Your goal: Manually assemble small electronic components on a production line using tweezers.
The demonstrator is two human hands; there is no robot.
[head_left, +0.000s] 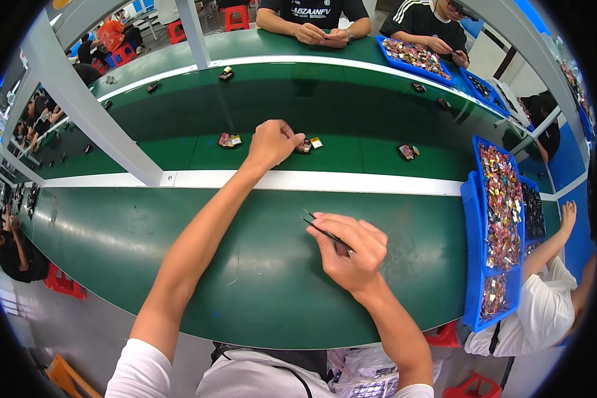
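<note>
My left arm reaches across the white rail, and my left hand [272, 144] is closed at the edge of a small black assembly [303, 147] lying on the green conveyor belt. Reddish wires and a yellow-and-white piece show on that assembly. Over the near green tabletop, my right hand [355, 255] is closed around dark tweezers [325, 229], whose tips point up and to the left with nothing between them. Just left of my left hand sits a similar assembly [229, 140], and another assembly [408, 152] rests farther right on the belt.
Blue trays [472, 245] heaped with small colourful parts stand at the right. The white rail [338, 181] separates tabletop and belt; a white post [89, 99] rises at left. Across the belt two people work beside another filled blue tray [414, 58]. Someone in white sits at right.
</note>
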